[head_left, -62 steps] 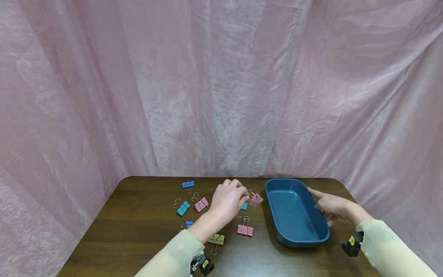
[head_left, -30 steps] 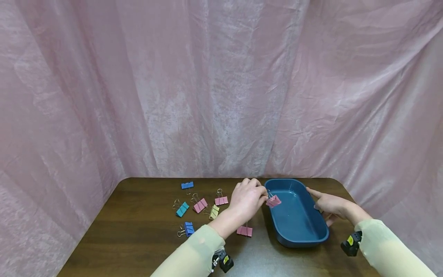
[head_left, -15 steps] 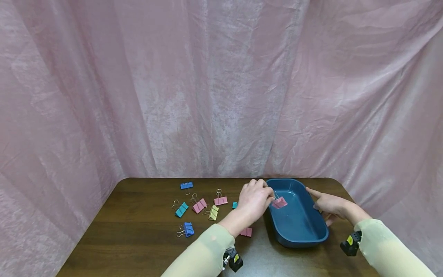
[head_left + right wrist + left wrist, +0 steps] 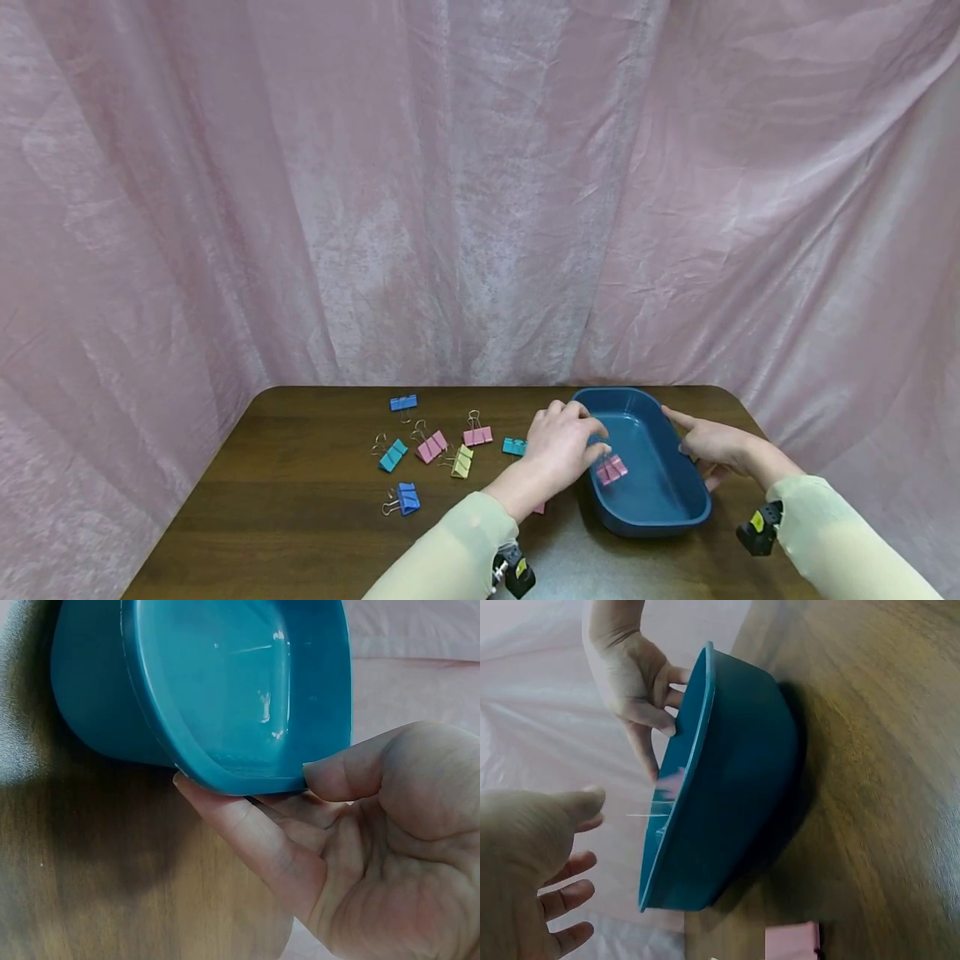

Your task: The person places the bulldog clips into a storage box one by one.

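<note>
My left hand (image 4: 562,442) is at the left rim of the blue tray (image 4: 648,492), its thumb and fingers spread apart. Just off its fingertips, a pink binder clip (image 4: 612,469) with wire handles is in the air within the tray's outline, blurred in the left wrist view. On the tray's far side, my right hand (image 4: 712,446) grips the rim, thumb (image 4: 341,774) over the edge and fingers along the outer wall. In the left wrist view the left hand (image 4: 540,870) holds nothing.
Several binder clips lie on the wooden table (image 4: 300,500) left of the tray: blue (image 4: 408,498), teal (image 4: 393,455), yellow (image 4: 462,462) and pink (image 4: 432,447). Another pink clip (image 4: 791,941) is partly hidden by the left arm in the head view. A pink curtain (image 4: 480,192) hangs behind.
My left hand has carried the pink binder clip rightward from above the table to the tray, then its fingers have parted and let it go. The right hand has stayed on the rim.
</note>
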The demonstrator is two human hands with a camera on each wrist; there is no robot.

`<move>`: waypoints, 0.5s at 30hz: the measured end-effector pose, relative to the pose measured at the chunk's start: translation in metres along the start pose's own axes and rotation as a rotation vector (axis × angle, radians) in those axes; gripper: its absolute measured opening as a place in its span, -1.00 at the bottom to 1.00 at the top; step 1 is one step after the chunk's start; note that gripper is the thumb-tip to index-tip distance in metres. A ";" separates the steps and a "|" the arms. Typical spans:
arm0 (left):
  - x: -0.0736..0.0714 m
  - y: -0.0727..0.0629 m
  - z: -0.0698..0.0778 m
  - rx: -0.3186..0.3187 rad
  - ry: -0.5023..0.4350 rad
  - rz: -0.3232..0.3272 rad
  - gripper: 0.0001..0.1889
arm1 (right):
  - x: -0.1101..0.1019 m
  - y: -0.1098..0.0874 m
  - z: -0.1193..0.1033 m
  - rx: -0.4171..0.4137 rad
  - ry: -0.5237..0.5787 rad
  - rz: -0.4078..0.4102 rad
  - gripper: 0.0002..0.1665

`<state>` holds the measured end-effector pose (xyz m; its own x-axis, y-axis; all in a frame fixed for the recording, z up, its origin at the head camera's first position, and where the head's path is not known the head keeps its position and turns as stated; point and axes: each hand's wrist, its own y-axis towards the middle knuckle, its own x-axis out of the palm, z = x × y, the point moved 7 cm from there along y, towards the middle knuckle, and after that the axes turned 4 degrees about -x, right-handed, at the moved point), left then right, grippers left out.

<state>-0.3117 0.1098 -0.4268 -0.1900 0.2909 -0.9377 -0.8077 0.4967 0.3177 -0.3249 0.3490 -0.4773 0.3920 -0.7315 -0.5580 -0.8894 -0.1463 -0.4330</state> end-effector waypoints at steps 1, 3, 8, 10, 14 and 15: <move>0.000 -0.001 -0.002 -0.008 -0.009 -0.008 -0.73 | 0.000 0.000 0.000 0.001 -0.003 0.001 -0.06; -0.002 -0.003 -0.008 -0.025 -0.031 -0.019 -0.64 | -0.001 0.000 0.000 0.001 -0.010 0.002 -0.07; -0.017 -0.010 -0.026 -0.041 -0.056 0.008 -0.59 | -0.001 0.001 0.000 -0.001 0.002 -0.005 -0.08; -0.023 -0.014 -0.034 -0.035 -0.054 0.025 -0.59 | -0.001 0.001 -0.001 -0.005 0.011 -0.009 -0.08; -0.031 -0.025 -0.054 -0.042 -0.062 0.046 -0.59 | 0.000 -0.001 -0.001 -0.010 0.029 -0.015 -0.08; -0.032 -0.028 -0.059 -0.049 -0.064 0.047 -0.59 | 0.000 -0.001 -0.001 -0.012 0.032 -0.018 -0.08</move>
<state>-0.3165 0.0382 -0.4138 -0.1930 0.3653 -0.9106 -0.8256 0.4410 0.3519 -0.3241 0.3487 -0.4761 0.4001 -0.7493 -0.5277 -0.8853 -0.1670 -0.4341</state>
